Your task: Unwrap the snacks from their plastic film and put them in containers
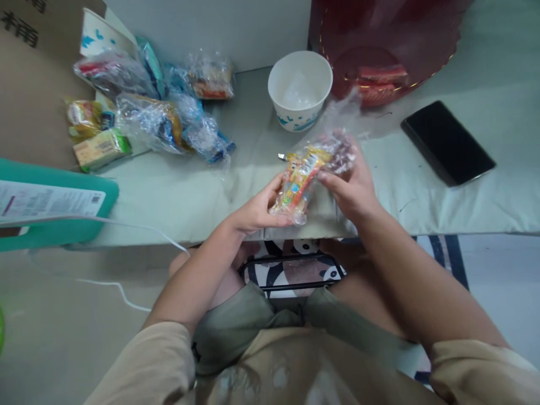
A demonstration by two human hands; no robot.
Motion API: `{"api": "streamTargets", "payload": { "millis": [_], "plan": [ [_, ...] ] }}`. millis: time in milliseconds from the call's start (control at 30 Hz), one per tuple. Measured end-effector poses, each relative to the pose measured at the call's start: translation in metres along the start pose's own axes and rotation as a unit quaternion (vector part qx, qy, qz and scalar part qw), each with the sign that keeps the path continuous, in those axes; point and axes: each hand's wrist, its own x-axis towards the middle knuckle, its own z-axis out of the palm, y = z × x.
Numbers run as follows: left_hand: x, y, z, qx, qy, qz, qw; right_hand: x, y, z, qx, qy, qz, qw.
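Both my hands hold a clear plastic bag of wrapped snacks [301, 179], yellow and red packets at its lower end and dark reddish ones toward the top. My left hand [261, 208] is closed around the lower left end of the bag. Gripping the upper right part is my right hand [352, 183], thumb over the front. Loose clear plastic sticks up beyond the right hand. Just past the bag stands a white paper cup [300, 84] with blue prints, something clear and crumpled inside it.
Several packaged snacks [152, 121] are piled at the back left, near a tipped paper cup [105, 36]. A dark red scalloped tray [422, 34] holds red packets. A phone [448, 143] lies at right, a green container [107, 197] at left, with a white cable [143, 225].
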Motion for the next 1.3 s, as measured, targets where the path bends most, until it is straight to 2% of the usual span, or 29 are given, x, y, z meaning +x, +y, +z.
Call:
{"api": "streamTargets", "payload": {
  "millis": [100,167,300,367,567,667,733,833,900,1000,1100,1167,1300],
  "plan": [
    [-0.001,0.005,0.009,0.015,0.024,-0.018,0.999,0.006,-0.003,0.0,-0.004,-0.087,-0.016,0.996],
    [-0.001,0.007,0.013,0.023,0.048,-0.016,0.998,0.004,-0.012,0.003,-0.07,-0.109,-0.053,0.99],
    [-0.002,0.005,0.015,0.065,0.052,0.012,0.996,-0.008,-0.027,0.01,-0.258,-0.078,-0.105,0.957],
    [-0.001,0.003,0.014,0.087,0.053,0.04,0.994,-0.015,-0.029,0.016,-0.318,-0.052,-0.123,0.939],
    [0.002,-0.003,0.011,0.095,0.098,0.1,0.986,-0.029,-0.024,0.035,-0.341,0.029,-0.213,0.915],
    [0.004,-0.004,0.009,0.122,0.119,0.164,0.972,-0.031,-0.024,0.04,-0.321,0.008,-0.236,0.917],
    [0.005,-0.001,0.008,0.15,0.149,0.196,0.958,-0.03,-0.025,0.039,-0.302,-0.037,-0.225,0.926],
    [0.004,0.005,0.008,0.206,0.227,0.192,0.932,-0.025,-0.028,0.032,-0.292,-0.094,-0.204,0.93],
    [0.003,0.009,0.009,0.25,0.27,0.196,0.909,-0.02,-0.029,0.023,-0.306,-0.09,-0.197,0.927],
    [0.002,0.011,0.008,0.272,0.313,0.203,0.887,-0.012,-0.024,0.005,-0.38,-0.027,-0.15,0.912],
    [0.003,0.009,0.004,0.246,0.334,0.184,0.891,-0.007,-0.012,-0.008,-0.463,-0.006,-0.071,0.884],
    [0.004,0.007,0.001,0.225,0.338,0.168,0.898,-0.006,-0.006,-0.011,-0.492,-0.009,-0.05,0.869],
    [0.003,0.005,-0.005,0.177,0.301,0.137,0.927,-0.005,-0.011,-0.011,-0.515,0.008,-0.016,0.857]
  ]
}}
